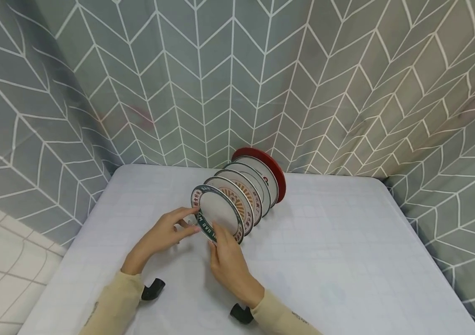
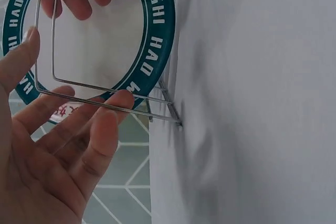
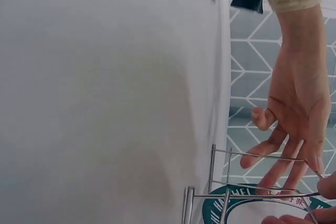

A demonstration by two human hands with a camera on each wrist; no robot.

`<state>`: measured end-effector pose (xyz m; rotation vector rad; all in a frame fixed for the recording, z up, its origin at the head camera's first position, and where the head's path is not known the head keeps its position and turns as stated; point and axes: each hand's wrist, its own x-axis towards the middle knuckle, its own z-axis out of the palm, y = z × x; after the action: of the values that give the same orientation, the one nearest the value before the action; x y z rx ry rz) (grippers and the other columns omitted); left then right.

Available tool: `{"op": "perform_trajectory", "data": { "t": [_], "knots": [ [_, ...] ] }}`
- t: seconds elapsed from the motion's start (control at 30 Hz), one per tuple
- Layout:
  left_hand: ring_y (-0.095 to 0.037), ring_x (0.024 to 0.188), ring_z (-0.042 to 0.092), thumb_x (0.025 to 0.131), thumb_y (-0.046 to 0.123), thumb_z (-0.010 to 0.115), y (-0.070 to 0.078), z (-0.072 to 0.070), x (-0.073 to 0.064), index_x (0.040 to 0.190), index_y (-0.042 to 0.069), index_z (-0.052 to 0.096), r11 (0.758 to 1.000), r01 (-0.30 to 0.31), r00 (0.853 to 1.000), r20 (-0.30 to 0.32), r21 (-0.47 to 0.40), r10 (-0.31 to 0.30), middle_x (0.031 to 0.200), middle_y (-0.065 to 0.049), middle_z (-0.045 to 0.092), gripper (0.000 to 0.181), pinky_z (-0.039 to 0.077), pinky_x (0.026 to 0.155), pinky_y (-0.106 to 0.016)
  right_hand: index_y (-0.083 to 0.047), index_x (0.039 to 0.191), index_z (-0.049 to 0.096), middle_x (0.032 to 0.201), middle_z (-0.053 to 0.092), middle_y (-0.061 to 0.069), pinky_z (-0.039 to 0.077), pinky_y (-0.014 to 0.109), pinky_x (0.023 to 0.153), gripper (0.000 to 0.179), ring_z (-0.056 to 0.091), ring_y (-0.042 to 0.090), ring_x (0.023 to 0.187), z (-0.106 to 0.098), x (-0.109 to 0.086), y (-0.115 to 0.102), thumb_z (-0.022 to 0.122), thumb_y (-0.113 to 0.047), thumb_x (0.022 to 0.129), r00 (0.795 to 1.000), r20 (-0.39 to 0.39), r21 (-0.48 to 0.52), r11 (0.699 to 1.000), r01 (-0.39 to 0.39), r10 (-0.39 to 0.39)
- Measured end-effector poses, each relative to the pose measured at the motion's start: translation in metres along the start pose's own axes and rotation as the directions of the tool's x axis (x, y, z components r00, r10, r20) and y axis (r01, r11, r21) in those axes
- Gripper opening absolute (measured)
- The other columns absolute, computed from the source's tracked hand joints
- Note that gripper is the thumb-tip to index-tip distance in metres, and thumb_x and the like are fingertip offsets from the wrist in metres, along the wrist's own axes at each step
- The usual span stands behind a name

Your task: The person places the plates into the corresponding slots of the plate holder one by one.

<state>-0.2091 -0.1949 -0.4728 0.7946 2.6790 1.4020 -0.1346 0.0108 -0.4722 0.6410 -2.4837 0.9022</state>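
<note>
Several round plates stand on edge in a row on the table. The nearest plate (image 1: 217,211) has a pale middle and a green rim with white letters. Thin bent metal wires of a rack (image 2: 152,115) run in front of that plate and below it. My right hand (image 1: 231,265) pinches the rack's wire at the near end, its fingers lying before the plate's face. At the plate's left edge is my left hand (image 1: 164,235), fingers spread and fairly straight by the wire and rim. Behind come plates with orange sunburst patterns (image 1: 248,190) and plainer white plates (image 1: 268,167).
A red disc (image 1: 280,179) stands at the far end of the row. White cloth covers the table (image 1: 346,251). Grey patterned curtains (image 1: 220,83) hang behind and at the sides. Black wrist pieces (image 1: 152,289) sit beside both sleeves.
</note>
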Motion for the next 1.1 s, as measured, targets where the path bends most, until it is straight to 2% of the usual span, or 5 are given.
{"op": "perform_trajectory", "data": {
  "t": [0.2,0.37,0.57,0.87,1.1],
  "knots": [
    [-0.006,0.079,0.064,0.087,0.028,0.074,0.01,0.009,0.0,0.135,0.007,0.059,0.996,-0.086,0.996,0.028,0.028,0.085,0.128,-0.011,0.064,0.055,0.055,0.064,-0.024,0.006,0.135,0.048,0.118,0.063,0.02,0.055,0.041,0.088,0.048,0.064,0.028,0.106,-0.011,-0.014,0.005,0.065,-0.001,0.091,0.997,-0.047,0.033,0.998,-0.056,0.057],
    [-0.001,0.075,0.062,0.086,0.031,0.075,0.014,0.014,0.0,0.134,0.011,0.06,0.996,-0.08,0.996,0.03,0.047,0.078,0.132,-0.009,0.063,0.054,0.055,0.066,-0.025,0.006,0.129,0.053,0.111,0.065,0.019,0.056,0.041,0.083,0.044,0.066,0.028,0.097,-0.013,-0.02,0.012,0.069,-0.001,0.088,0.993,-0.099,0.059,0.997,-0.053,0.058],
    [0.0,0.071,0.062,0.086,0.031,0.075,0.017,0.017,0.001,0.133,0.01,0.062,0.995,-0.087,0.996,0.033,0.045,0.085,0.131,-0.009,0.064,0.053,0.054,0.064,-0.022,0.007,0.126,0.055,0.112,0.066,0.018,0.056,0.039,0.086,0.042,0.066,0.026,0.102,-0.015,-0.024,0.019,0.07,0.001,0.087,0.992,-0.123,0.037,0.999,0.006,-0.001],
    [0.0,0.06,0.057,0.084,0.044,0.075,0.039,0.032,0.002,0.128,0.009,0.064,0.999,-0.012,0.997,0.074,0.045,0.009,0.118,-0.009,0.069,0.058,0.051,0.053,-0.021,0.007,0.132,0.052,0.118,0.064,0.02,0.057,0.04,0.087,0.045,0.066,0.029,0.107,-0.038,-0.033,0.04,0.066,0.003,0.089,0.998,-0.032,0.136,0.989,0.061,-0.057],
    [0.0,0.047,0.053,0.084,0.045,0.074,0.057,0.053,-0.001,0.121,0.007,0.066,1.0,0.01,0.999,0.045,0.028,-0.011,0.106,-0.012,0.069,0.054,0.049,0.047,-0.021,0.002,0.138,0.048,0.121,0.063,0.018,0.057,0.038,0.084,0.05,0.066,0.028,0.106,-0.059,-0.04,0.063,0.063,0.002,0.091,0.991,0.064,0.212,0.972,0.102,-0.118]
  ]
}}
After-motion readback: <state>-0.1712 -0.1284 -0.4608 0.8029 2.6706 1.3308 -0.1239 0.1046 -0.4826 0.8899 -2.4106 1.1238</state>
